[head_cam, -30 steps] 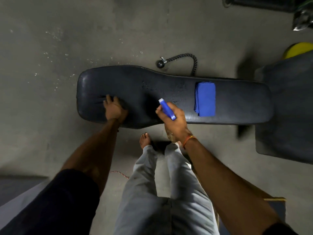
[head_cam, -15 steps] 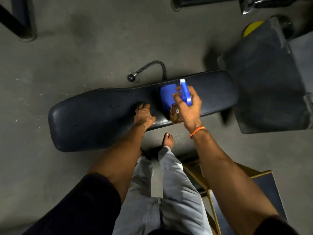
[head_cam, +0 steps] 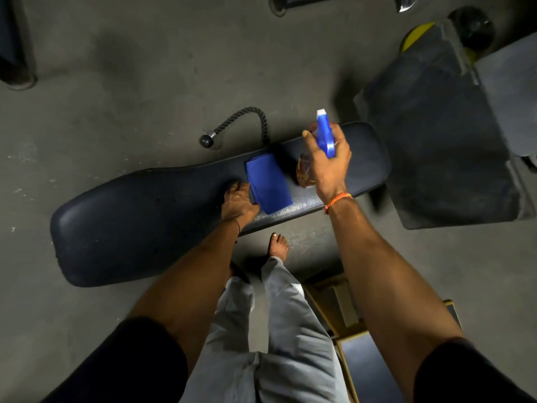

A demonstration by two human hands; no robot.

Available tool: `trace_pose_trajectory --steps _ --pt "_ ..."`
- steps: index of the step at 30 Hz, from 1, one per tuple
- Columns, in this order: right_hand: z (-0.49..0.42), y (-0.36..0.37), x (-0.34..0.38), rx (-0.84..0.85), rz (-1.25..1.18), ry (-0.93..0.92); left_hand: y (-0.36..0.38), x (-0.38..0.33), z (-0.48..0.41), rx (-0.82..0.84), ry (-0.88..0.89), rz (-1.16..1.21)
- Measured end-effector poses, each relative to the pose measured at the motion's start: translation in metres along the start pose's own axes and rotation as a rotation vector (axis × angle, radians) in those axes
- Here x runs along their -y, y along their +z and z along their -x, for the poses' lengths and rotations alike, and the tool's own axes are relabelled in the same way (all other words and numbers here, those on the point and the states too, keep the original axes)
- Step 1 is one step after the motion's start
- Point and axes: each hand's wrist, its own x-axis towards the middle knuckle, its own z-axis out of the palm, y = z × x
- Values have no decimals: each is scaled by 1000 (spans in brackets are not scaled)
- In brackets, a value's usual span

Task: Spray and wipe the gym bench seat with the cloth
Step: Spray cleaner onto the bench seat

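Note:
A long black padded bench seat [head_cam: 139, 216] lies across the floor in front of me. A folded blue cloth [head_cam: 268, 183] rests on its right half. My left hand [head_cam: 238, 202] rests on the seat, its fingers touching the cloth's left edge. My right hand [head_cam: 329, 161] grips a spray bottle [head_cam: 324, 132] with a blue trigger head and a clear body, held above the seat's right end, nozzle pointing away from me. Wet speckles show on the seat below the cloth.
A black rope handle [head_cam: 241, 120] with a ball end lies on the concrete floor behind the bench. A second dark pad [head_cam: 441, 146] stands at the right, with a yellow disc [head_cam: 415, 36] beyond it. My bare foot [head_cam: 279, 244] stands near the bench. A wooden box [head_cam: 343, 312] sits at my right.
My left hand has slid right along the seat to the cloth's edge. My right hand has carried the spray bottle right, past the cloth, toward the seat's right end.

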Motion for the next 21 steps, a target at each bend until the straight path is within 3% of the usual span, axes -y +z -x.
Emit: trace_pose_trajectory --steps 6,21 --pt "-3 -10 -38 43 23 168 7 8 -7 -6 -21 -1" --pt "-4 -21 -85 -25 160 305 5 62 -8 -39 -19 -89"
